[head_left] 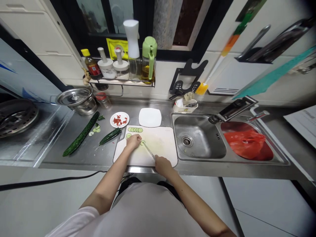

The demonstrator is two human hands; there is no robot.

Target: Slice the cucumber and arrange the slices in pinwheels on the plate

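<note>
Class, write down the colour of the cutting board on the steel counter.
White cutting board, with a faint green tinge; the head view shows it.

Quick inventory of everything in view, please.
cutting board: 1, white, counter centre
cucumber slices: several, green, board's far edge
whole cucumber: 1, dark green, counter left
cucumber piece: 1, green, left of board
round plate: 1, white, behind board
square plate: 1, white, behind board
pot: 1, steel, far left
sink: 1, steel, right of board
bag: 1, red, right basin
knife: 1, pale, on board
left hand: on board, beside knife
right hand: grips knife
</note>
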